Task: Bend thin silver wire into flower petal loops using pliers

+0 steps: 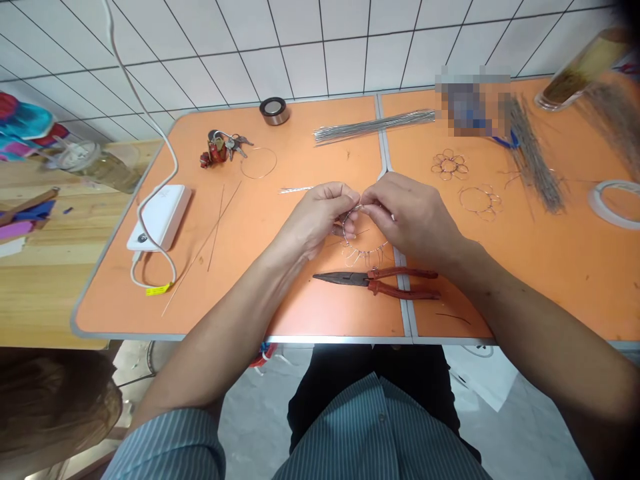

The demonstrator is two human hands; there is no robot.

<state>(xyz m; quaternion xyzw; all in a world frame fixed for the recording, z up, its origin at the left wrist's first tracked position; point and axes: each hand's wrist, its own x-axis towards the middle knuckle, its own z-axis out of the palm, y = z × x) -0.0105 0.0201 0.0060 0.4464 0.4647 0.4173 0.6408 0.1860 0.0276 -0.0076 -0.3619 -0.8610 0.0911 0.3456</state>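
A thin wire ring (367, 252) with small wire loops along its lower edge hangs between my hands above the orange table. My left hand (327, 213) pinches the ring at its upper left, thumb against forefinger. Close beside it, my right hand (407, 210) pinches the top of the same ring, its fingertips almost touching the left ones. Just below the ring lie long-nose pliers (375, 280) with red handles, their jaws pointing left. Short silver wires (295, 191) stick out past my left hand on the table.
Behind my hands lies a bundle of straight wires (373, 125). Finished-looking wire flowers (450, 164) and another wire bundle (537, 160) are at right. Keys (230, 145), a tape roll (274, 111) and a white power bank (160, 217) with a cable sit at left.
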